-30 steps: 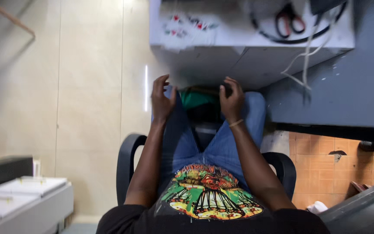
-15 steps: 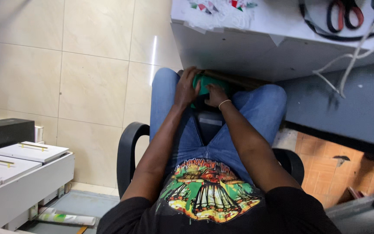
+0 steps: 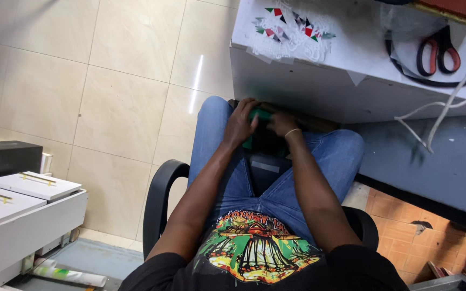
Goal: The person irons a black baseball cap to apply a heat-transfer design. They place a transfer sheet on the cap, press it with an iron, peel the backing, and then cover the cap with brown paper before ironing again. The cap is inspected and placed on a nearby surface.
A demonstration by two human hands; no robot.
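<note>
Floor: large glossy beige tiles (image 3: 109,70), one bright light streak reflected near the desk.
Desk: white desk (image 3: 319,81) at upper right, its top edge cluttered.
Chair: black office chair (image 3: 160,199) with curved armrests.
Left side: white cabinet (image 3: 22,215) with flat lids.
Lower right: orange tiles (image 3: 405,226).

Person seated in chair (image 3: 160,194), knees just under front edge of table (image 3: 319,91). Both hands met between the knees: left hand (image 3: 240,125) and right hand (image 3: 282,125) side by side on an object (image 3: 259,115) held on the lap. On the table: scissors (image 3: 438,51) at right, inside a cable (image 3: 432,82) loop; stickers (image 3: 289,32) at left. Cabinet (image 3: 22,215) is set left of the chair, box (image 3: 4,159) behind it.
</note>
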